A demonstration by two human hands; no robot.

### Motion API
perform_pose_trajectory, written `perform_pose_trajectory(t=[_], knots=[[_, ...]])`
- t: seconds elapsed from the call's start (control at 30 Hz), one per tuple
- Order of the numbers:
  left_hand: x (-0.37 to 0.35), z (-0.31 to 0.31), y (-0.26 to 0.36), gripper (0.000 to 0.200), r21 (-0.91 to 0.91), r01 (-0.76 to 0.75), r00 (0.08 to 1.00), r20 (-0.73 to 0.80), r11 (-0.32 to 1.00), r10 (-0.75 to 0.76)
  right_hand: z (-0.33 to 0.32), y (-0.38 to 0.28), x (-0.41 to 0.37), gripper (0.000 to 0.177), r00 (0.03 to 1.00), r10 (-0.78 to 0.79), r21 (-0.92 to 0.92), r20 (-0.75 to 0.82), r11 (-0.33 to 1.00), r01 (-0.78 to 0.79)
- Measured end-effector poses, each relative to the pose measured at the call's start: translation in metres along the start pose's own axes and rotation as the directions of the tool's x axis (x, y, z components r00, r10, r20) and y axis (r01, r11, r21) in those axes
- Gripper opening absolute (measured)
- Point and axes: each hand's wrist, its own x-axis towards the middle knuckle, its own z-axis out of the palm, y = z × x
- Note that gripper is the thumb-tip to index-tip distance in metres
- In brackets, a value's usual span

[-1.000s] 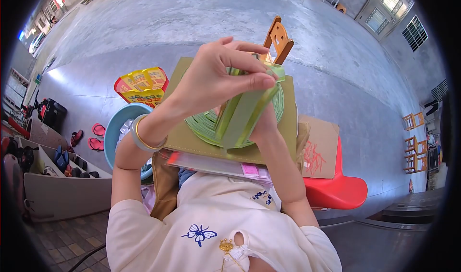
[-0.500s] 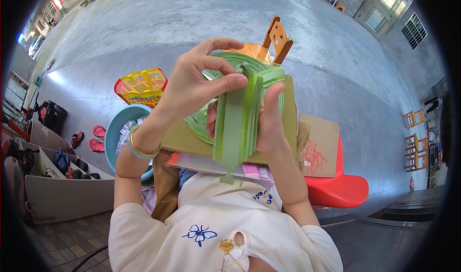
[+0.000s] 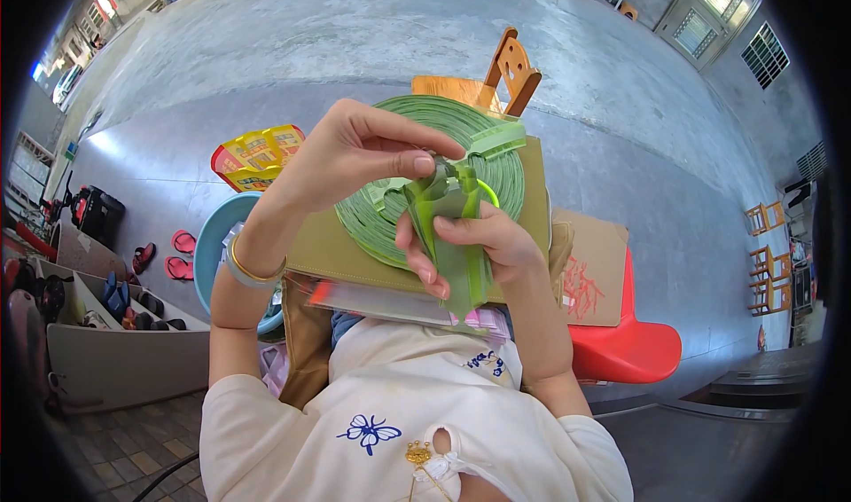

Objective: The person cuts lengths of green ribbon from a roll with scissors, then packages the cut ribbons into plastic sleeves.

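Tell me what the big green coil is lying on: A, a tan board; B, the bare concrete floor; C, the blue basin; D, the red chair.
A: the green coil lies flat on the tan board, while the left hand and right hand pinch a folded green strip over it.

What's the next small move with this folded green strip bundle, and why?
Likely tighten the pinch at the top. The left hand pinches the upper end of the folded green strips, which looks bunched there. The right hand grips their middle above the green coil. Tightening should stop the folds from springing open.
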Motion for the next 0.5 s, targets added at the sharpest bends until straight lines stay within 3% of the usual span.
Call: perform_pose_trajectory(t=[0.13,0.23,0.43,0.5], knots=[[-0.002,0.004,0.011,0.021,0.079,0.105,0.994,-0.023,0.991,-0.103,0.002,0.0,-0.002,0.036,0.999,-0.015,-0.068,-0.034,0.998,0.013],[-0.007,0.01,0.006,0.02,-0.015,0.032,0.995,-0.095,0.999,-0.033,0.006,-0.004,-0.002,0.039,0.993,-0.001,-0.094,-0.121,0.996,-0.011],[-0.012,0.024,0.012,0.021,0.361,-0.045,0.986,-0.131,0.931,0.098,0.011,-0.001,0.001,0.03,0.972,-0.019,-0.216,-0.233,0.976,-0.033],[-0.012,0.024,0.01,0.02,0.351,0.026,0.983,-0.181,0.936,0.041,0.013,-0.001,0.001,0.027,0.966,-0.034,-0.256,-0.257,0.966,-0.034]])
